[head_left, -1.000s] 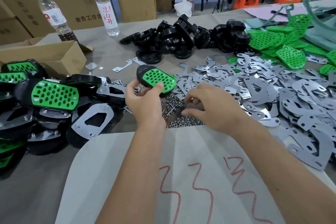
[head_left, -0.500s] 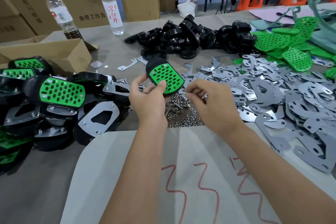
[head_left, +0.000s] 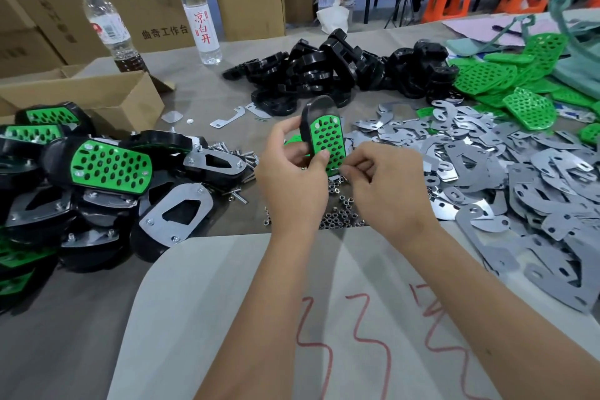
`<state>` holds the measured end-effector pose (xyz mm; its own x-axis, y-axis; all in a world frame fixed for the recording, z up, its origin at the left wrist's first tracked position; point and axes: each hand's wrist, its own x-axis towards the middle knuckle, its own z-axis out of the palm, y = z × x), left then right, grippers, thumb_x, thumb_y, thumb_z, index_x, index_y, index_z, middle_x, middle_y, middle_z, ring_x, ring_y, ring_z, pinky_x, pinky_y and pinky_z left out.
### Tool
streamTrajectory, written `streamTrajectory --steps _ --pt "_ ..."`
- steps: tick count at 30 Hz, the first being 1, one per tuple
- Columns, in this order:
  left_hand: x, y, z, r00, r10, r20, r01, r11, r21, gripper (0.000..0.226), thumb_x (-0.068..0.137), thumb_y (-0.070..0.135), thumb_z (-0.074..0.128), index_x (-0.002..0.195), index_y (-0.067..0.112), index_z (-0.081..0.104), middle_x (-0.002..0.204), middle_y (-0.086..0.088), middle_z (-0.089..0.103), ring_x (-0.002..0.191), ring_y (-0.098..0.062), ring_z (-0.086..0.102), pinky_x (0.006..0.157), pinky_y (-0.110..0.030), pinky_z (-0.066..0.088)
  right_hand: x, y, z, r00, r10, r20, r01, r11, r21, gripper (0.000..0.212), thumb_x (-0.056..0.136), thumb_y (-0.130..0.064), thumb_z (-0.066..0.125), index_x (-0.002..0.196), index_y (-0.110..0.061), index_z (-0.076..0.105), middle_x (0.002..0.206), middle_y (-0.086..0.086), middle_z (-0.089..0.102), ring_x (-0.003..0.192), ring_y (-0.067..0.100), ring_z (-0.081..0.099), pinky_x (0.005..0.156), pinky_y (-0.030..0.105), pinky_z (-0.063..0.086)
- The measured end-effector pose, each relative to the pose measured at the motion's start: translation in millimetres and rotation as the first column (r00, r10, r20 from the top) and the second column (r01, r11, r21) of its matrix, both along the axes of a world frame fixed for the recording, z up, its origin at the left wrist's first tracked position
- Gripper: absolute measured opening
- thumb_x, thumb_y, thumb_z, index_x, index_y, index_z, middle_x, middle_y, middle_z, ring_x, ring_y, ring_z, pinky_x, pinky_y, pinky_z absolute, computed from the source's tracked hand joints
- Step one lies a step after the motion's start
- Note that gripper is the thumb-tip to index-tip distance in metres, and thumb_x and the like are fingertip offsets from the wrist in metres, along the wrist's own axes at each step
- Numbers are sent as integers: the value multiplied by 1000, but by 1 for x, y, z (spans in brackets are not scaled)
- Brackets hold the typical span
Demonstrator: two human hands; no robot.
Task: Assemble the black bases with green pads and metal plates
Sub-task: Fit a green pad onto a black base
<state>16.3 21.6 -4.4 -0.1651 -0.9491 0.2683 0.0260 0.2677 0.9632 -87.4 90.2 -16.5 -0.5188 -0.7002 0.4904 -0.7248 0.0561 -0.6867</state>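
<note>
Parts litter the grey counter (head_left: pixel 81 318). Left hand (head_left: pixel 292 178) grips a black base (head_left: pixel 319 131) with green pad (head_left: pixel 326 146), long axis near-to-far, rounded end far. Right hand (head_left: pixel 386 182) pinches at its near end.

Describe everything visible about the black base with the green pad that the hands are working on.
The black base with green pad is a glossy, rounded black plastic shell with a perforated green insert seated in its face. It is held almost upright above the loose nuts, pad facing the camera. The left hand grips its left edge, thumb on the pad; the right hand pinches at its lower right corner.
</note>
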Motion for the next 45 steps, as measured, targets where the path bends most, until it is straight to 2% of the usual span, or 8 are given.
streamTrajectory --steps 4,10,14,22,28,33,37,45 --pt "0 -2 1 1000 -28 -13 28 1000 10 51 82 -4 78 104 38 60 82 7 78 75 -11 76 74 -42 64 -9 1 -1 898 -41 437 40 999 11 23 87 -5 77 71 -20 71 57 -3 68 41 12 56 49 31 48" --pt "1 -2 -4 998 -12 64 13 1000 -12 47 78 -2 80 111 30 67 83 8 78 75 -12 75 78 -45 62 -1 3 6 968 51 -245 -41 998 46 14 83 3 71 73 -6 68 64 2 64 63 21 59 64 40 51" --pt "0 -5 -4 995 -36 88 36 999 1 47 78 1 82 110 31 66 84 6 79 75 -16 76 77 -45 62 -13 5 3 985 87 151 -98 993 62 17 86 0 77 75 -12 73 61 -6 68 52 7 61 54 16 47" --pt "-1 -7 -4 990 -67 -121 90 978 190 41 84 -5 77 113 22 67 88 -5 81 82 -24 79 76 -48 65 -20 6 0 740 345 577 -275 939 -209 9 87 -20 82 80 -14 79 69 17 69 48 19 52 42 25 43" --pt "-1 -1 4 958 -87 -273 161 951 264 38 88 -6 75 108 25 65 85 -1 81 75 -21 78 55 -27 57 -18 2 -1 543 215 812 -190 973 -131 61 70 -54 87 116 -20 67 86 7 73 63 24 57 44 29 43" --pt "-4 -1 0 969 -77 -236 142 951 276 37 87 -7 75 108 23 66 82 0 80 82 -26 79 66 -38 63 -20 6 2 484 328 811 -365 918 -154 44 86 -40 75 114 -6 72 92 16 67 66 20 63 61 38 58" --pt "-5 -4 -7 975 -70 -210 136 938 320 38 85 -7 76 103 24 66 81 0 80 81 -25 79 77 -53 65 -22 8 4 378 347 859 -406 895 -183 44 81 -30 74 115 -2 68 91 6 67 62 14 58 61 26 60" --pt "-4 -6 -10 972 -88 -220 166 916 365 37 84 -9 77 107 17 67 81 -2 80 80 -26 79 70 -46 65 -22 11 8 357 322 877 -436 888 -149 25 90 -23 70 109 -8 66 92 8 65 59 11 53 56 25 59"
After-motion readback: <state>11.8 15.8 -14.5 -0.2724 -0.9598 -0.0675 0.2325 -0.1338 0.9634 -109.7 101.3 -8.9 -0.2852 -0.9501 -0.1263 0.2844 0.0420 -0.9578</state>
